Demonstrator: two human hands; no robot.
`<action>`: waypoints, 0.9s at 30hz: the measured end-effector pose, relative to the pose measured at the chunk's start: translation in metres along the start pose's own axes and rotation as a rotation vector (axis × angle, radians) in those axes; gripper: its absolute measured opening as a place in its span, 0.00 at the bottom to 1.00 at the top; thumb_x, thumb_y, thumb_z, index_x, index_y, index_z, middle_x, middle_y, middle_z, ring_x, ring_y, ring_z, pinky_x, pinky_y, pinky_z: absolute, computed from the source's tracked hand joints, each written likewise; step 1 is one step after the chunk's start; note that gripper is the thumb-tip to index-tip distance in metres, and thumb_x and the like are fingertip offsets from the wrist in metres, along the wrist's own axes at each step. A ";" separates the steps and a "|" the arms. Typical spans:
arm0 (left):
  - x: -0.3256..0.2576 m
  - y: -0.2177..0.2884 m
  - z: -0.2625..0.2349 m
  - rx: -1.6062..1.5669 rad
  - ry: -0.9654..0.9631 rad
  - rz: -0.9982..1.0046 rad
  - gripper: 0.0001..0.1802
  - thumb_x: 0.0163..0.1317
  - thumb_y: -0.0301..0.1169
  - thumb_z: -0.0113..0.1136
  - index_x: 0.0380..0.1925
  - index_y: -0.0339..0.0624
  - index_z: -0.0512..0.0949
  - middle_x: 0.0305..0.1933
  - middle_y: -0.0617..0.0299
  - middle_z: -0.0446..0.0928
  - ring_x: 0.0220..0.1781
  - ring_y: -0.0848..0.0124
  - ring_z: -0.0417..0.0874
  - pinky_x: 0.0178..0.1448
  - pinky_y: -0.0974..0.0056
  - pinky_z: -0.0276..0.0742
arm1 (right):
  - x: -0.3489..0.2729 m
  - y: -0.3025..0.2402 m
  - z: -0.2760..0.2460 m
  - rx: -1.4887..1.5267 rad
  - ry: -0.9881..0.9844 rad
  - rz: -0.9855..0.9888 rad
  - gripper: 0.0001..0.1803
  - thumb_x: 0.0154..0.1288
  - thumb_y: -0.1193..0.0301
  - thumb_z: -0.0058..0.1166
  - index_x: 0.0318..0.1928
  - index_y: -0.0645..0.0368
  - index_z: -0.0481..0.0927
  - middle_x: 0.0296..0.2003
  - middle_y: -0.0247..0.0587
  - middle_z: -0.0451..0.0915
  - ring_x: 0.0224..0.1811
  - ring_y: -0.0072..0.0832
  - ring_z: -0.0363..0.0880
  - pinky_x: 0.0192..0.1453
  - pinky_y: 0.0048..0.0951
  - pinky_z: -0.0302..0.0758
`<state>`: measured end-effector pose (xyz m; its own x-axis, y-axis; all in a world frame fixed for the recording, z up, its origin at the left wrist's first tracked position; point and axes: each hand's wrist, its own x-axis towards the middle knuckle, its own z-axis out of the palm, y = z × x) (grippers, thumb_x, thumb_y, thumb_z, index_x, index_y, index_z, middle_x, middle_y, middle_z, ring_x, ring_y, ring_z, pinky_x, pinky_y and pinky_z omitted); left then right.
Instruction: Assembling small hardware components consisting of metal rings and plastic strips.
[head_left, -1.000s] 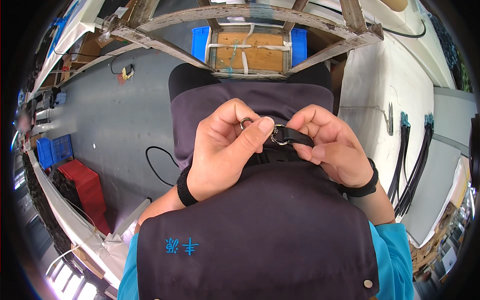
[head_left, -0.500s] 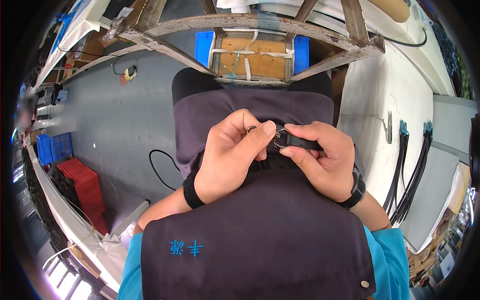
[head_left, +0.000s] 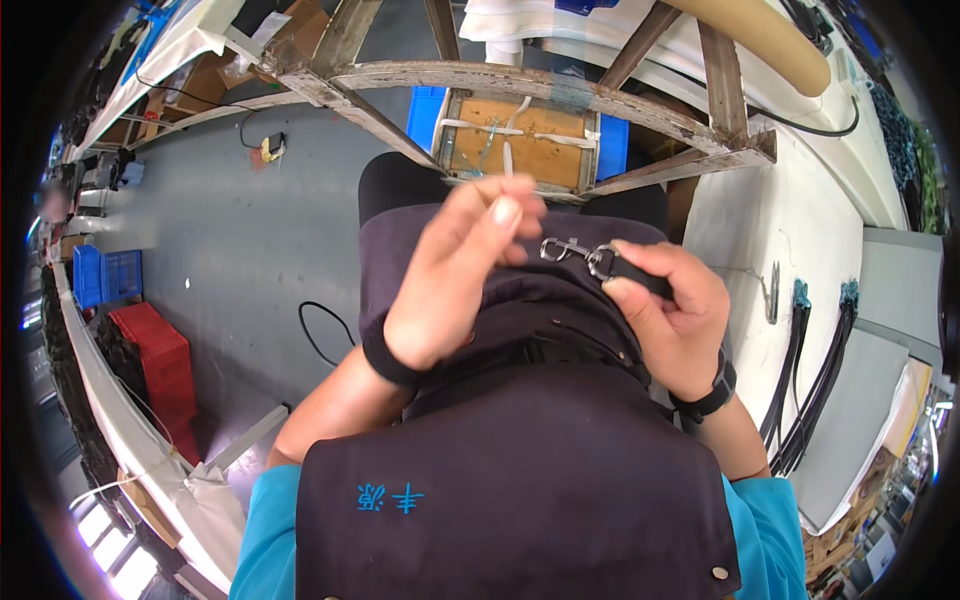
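Observation:
My right hand (head_left: 680,310) pinches the end of a black strap (head_left: 640,276) between thumb and fingers. From that end a silver swivel snap hook (head_left: 568,249) sticks out to the left, joined by a metal ring. Left of the hook and apart from it, my left hand (head_left: 455,260) is raised with its fingers loosely bent, somewhat blurred. Nothing shows in it. Both hands are over the dark apron (head_left: 520,450) on my lap.
To the right, a white-covered table (head_left: 740,220) bears thread snips (head_left: 773,293) and bundles of black straps (head_left: 800,380). A worn frame (head_left: 540,82) stands ahead, with a blue bin (head_left: 424,115) beneath. Red crates (head_left: 158,360) and a blue crate (head_left: 105,275) stand at left.
My left hand has let go of the snap hook and moved up and left, its fingers loosening. The hook is now in full sight, and my right hand still grips the strap.

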<state>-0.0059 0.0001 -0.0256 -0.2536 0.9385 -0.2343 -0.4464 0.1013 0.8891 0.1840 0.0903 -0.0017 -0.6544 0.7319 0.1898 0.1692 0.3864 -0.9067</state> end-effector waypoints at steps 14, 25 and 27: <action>0.025 -0.009 0.021 -0.011 0.192 0.171 0.07 0.60 0.22 0.60 0.39 0.34 0.77 0.34 0.67 0.79 0.35 0.82 0.76 0.40 0.75 0.72 | 0.016 -0.007 0.005 0.066 0.019 -0.032 0.14 0.54 0.77 0.65 0.43 0.64 0.81 0.30 0.36 0.79 0.25 0.13 0.71 0.25 0.14 0.68; -0.029 -0.002 0.016 -0.219 0.022 -0.060 0.07 0.63 0.22 0.57 0.41 0.40 0.73 0.40 0.59 0.80 0.42 0.73 0.81 0.46 0.70 0.78 | 0.032 -0.009 0.020 -0.145 -0.044 -0.229 0.16 0.49 0.78 0.65 0.42 0.61 0.81 0.21 0.36 0.74 0.17 0.23 0.69 0.23 0.22 0.67; -0.033 -0.005 0.016 -0.239 0.058 -0.033 0.09 0.62 0.22 0.57 0.42 0.40 0.72 0.39 0.58 0.80 0.41 0.72 0.82 0.47 0.69 0.79 | 0.032 -0.011 0.019 -0.217 -0.068 -0.234 0.16 0.49 0.78 0.65 0.42 0.61 0.81 0.20 0.37 0.73 0.16 0.25 0.69 0.22 0.24 0.66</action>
<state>0.0179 -0.0259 -0.0161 -0.2815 0.9148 -0.2898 -0.6436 0.0440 0.7641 0.1468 0.0985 0.0074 -0.7407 0.5728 0.3510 0.1567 0.6554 -0.7389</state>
